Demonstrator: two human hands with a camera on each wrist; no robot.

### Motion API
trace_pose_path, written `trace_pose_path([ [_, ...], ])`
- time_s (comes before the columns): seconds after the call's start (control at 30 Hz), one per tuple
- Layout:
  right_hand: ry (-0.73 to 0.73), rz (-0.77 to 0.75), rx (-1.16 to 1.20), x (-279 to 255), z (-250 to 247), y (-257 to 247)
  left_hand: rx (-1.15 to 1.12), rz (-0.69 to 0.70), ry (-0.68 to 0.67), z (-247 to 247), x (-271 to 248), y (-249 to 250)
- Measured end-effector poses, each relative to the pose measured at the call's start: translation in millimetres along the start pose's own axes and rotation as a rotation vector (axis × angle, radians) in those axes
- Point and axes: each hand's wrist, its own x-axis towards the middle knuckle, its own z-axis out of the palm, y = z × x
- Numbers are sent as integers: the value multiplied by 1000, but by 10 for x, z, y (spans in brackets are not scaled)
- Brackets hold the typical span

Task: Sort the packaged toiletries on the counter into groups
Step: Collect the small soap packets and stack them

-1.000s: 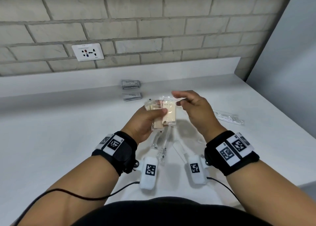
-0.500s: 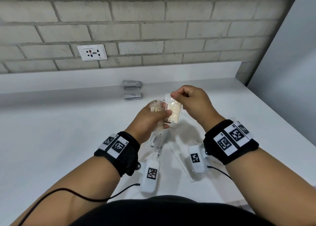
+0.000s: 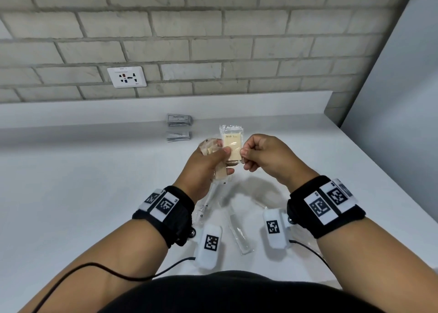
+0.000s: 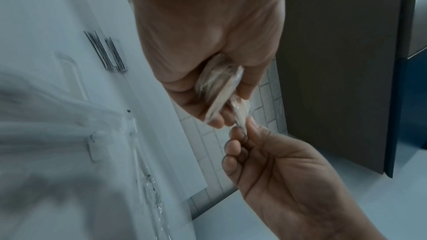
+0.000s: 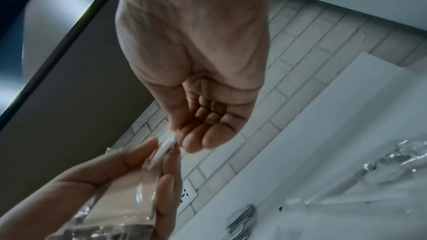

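Over counter (image 3: 94, 194), hands (both pinching) hold packets (image 3: 233, 144).

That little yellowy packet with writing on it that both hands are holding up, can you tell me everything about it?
The packet is a flat, pale cream bar sealed in clear, shiny plastic wrap with a crimped top edge. Small gold lettering runs across its upper face, too small to read. It is held upright above the counter, its face to the head camera. The right hand pinches its right edge, and the left hand pinches its left edge while gripping other similar packets behind it.
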Motion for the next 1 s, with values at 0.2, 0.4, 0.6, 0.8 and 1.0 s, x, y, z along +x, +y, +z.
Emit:
trace_pose_path([
  [0.2, 1, 15, -27, -64, -276, 81, 19, -24, 20, 286, 32, -52],
  [0.4, 34, 39, 19, -126, -540, 215, 105, -18, 66, 524, 143, -99],
  [0.6, 84, 97, 120, -192, -763, 407, 40, -118, 3, 775, 206, -267],
  [0.8, -32, 423, -422, -369, -1341, 825, -455, -367, 199, 838, 325, -412],
  [1.0, -213, 590, -1133, -537, -1444, 1179, -422, -351, 82, 899, 294, -412],
])
